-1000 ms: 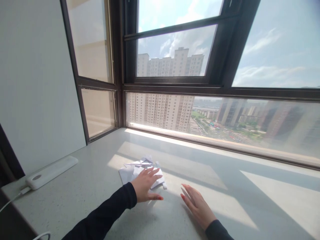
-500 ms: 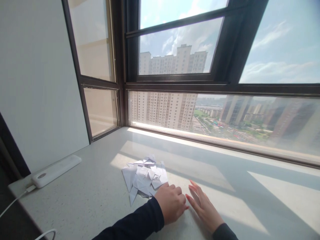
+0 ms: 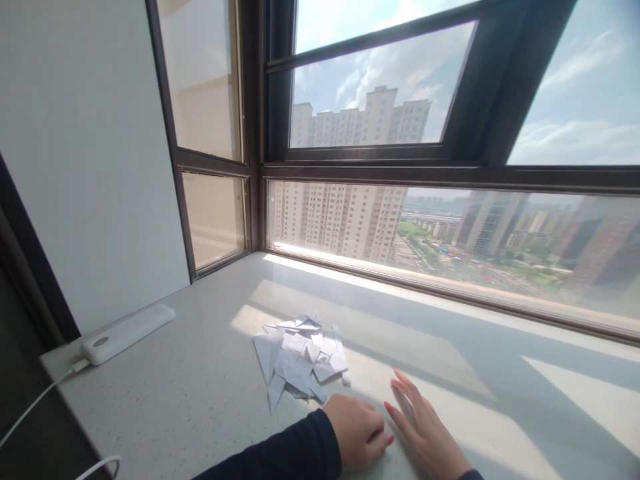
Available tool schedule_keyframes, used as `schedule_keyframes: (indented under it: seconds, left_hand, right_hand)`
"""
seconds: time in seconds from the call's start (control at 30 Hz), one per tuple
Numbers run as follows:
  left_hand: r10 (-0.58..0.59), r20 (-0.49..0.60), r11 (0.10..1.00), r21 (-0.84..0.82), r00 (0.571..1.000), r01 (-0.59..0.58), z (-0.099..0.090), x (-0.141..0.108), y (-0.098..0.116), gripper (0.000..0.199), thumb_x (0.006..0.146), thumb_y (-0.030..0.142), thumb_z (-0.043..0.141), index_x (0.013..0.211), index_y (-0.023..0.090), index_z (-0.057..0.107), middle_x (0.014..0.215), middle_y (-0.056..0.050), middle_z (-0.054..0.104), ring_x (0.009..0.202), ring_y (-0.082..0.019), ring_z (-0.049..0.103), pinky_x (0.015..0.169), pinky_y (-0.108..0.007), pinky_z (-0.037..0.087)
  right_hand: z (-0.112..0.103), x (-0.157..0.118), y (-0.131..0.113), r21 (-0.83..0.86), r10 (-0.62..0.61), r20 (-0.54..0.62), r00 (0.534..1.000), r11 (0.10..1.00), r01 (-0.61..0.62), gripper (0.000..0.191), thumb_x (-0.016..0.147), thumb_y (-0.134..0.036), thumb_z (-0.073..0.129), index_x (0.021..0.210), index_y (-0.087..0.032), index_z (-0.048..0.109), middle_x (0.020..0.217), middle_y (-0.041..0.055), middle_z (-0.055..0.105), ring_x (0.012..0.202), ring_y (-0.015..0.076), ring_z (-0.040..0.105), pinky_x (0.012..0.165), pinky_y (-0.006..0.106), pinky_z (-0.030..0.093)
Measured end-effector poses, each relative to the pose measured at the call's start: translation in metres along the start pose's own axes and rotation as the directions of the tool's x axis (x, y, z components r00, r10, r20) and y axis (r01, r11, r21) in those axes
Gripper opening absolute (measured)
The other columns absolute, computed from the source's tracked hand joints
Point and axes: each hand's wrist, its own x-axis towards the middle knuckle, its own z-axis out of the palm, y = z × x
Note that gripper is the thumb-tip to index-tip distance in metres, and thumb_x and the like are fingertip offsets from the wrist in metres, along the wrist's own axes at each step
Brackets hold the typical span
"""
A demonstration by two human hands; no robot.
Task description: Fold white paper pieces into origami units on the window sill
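A loose heap of torn and folded white paper pieces (image 3: 300,357) lies on the pale speckled sill. Just below its near right edge, my left hand (image 3: 356,432) rests low over the surface with its fingers curled under. Whatever may be inside those fingers is hidden. To the right, my right hand (image 3: 425,430) is open, its fingers stretched out towards the window and its side near the sill. A narrow gap separates the two hands, and the right one does not touch the paper.
A long white power strip or charger (image 3: 129,335) lies at the left by the white panel, with a white cable (image 3: 37,410) running off the sill's left edge. Dark-framed windows (image 3: 360,175) border the back. Sunlight patches cross the sill (image 3: 200,373).
My left hand has drawn back from the paper heap towards me, uncovering the heap's near right edge. My right hand has moved slightly nearer to me. The view has turned a little left.
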Motion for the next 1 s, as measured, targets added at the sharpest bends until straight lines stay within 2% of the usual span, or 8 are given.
schedule_keyframes:
  seconds: [0.27,0.5,0.77,1.0]
  left_hand:
    - [0.002,0.025,1.0,0.0,1.0,-0.002,-0.0039,-0.0011,0.0017,0.029,0.078,0.037,0.035,0.063,0.019,0.051,0.067,0.002,0.059,0.058,-0.011,0.053,0.042,-0.022,0.028]
    - [0.023,0.042,0.999,-0.024,0.999,-0.022,-0.0068,-0.002,0.0008,0.028,0.078,0.037,0.035,0.064,0.019,0.052,0.068,0.002,0.059,0.059,-0.011,0.054,0.044,-0.021,0.03]
    - [0.02,-0.009,1.0,0.008,1.0,-0.02,0.0009,-0.0017,0.0012,0.027,0.078,0.038,0.036,0.064,0.019,0.05,0.067,0.003,0.058,0.058,-0.011,0.052,0.044,-0.021,0.03]
    - [0.018,0.042,1.0,-0.002,0.999,-0.018,-0.0055,-0.0022,0.0019,0.027,0.078,0.037,0.036,0.067,0.019,0.053,0.069,0.001,0.059,0.06,-0.011,0.054,0.045,-0.021,0.032]
  right_hand:
    - [0.0034,-0.0022,0.0022,-0.07,-0.066,-0.019,0.998,0.995,0.064,0.045,0.078,-0.042,0.038,0.114,-0.015,0.036,0.115,0.0161,0.05,0.103,0.0261,0.049,0.081,0.042,0.045]
    - [0.002,-0.0026,0.0012,-0.044,-0.05,-0.016,0.999,0.998,0.05,0.045,0.078,-0.042,0.039,0.114,-0.016,0.039,0.116,0.0152,0.05,0.103,0.0258,0.049,0.082,0.041,0.045]
    - [0.0025,-0.0042,0.0042,-0.048,-0.053,0.008,0.999,0.997,0.054,0.045,0.078,-0.042,0.04,0.115,-0.016,0.038,0.117,0.0148,0.048,0.105,0.0249,0.047,0.083,0.039,0.044]
    - [0.0024,-0.0039,0.0036,-0.052,-0.053,0.007,0.999,0.997,0.053,0.045,0.078,-0.042,0.04,0.115,-0.017,0.039,0.116,0.0137,0.05,0.104,0.0251,0.048,0.083,0.04,0.044]
